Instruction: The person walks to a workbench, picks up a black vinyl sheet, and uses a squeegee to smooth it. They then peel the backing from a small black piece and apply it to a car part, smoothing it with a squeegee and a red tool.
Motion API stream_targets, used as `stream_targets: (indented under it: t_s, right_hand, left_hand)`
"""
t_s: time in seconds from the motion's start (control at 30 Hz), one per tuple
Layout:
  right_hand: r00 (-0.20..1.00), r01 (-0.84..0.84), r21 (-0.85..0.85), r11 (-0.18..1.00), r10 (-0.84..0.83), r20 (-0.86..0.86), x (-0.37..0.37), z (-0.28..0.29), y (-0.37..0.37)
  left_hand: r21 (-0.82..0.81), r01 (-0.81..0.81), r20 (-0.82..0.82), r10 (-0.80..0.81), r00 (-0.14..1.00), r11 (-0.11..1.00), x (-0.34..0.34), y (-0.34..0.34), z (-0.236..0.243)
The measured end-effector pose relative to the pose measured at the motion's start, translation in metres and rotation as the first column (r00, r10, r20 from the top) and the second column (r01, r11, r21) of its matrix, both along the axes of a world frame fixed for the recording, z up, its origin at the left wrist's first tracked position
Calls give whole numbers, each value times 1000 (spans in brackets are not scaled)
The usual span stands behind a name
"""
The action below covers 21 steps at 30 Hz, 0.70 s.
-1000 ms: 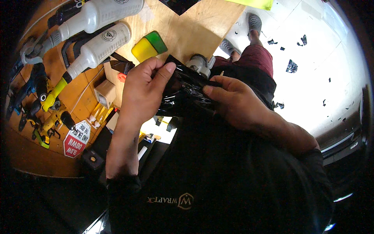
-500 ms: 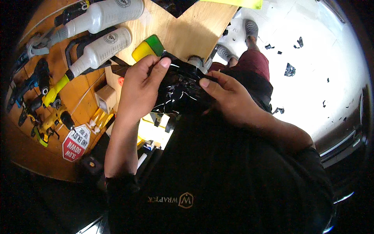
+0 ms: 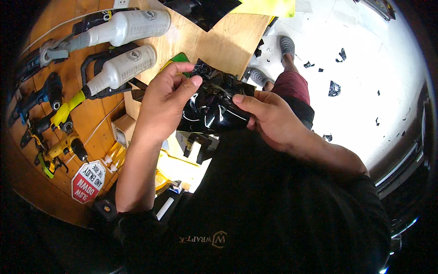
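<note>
A glossy black sheet, which looks like vinyl film, is held in front of my chest. Its upper part is crumpled and its lower part smoother; whether something lies beneath it I cannot see. At its left edge is my left hand, thumb on the film and index finger raised a little apart from the thumb. My right hand grips the right edge, thumb on top and fingers curled behind. Just beyond my left hand, a green and yellow sponge lies on the wooden table, partly covered by the fingers.
Two spray bottles lie left of the wooden table. Another black sheet lies at its far edge, near yellow material. Power tools and a red and white sign are at left. Black scraps litter the floor.
My left index finger has lifted away from the thumb. The film's upper part is now more crumpled and its corner sticks up. The view has shifted slightly, showing more of the far black sheet.
</note>
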State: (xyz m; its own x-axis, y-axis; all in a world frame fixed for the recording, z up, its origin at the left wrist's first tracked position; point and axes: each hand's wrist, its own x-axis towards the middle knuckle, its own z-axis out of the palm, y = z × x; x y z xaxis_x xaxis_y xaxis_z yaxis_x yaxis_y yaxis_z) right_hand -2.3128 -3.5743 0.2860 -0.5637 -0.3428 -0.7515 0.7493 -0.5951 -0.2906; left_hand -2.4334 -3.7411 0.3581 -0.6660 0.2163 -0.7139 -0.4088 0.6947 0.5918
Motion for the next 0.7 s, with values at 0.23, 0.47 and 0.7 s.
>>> stream_targets:
  t_s: [0.23,0.47,0.7]
  right_hand:
    - [970,-185,167,969,207,-128,2,-2,3]
    - [954,-242,212,947,272,-126,-8,5,7]
    - [543,3,775,632,650,-532,-47,-14,47]
  left_hand:
    - [40,-62,12,61,998,997,6,-9,-10]
    - [21,47,-315,-38,948,999,17,-6,-8]
    - [123,-307,-615,316,723,944,67,-41,7]
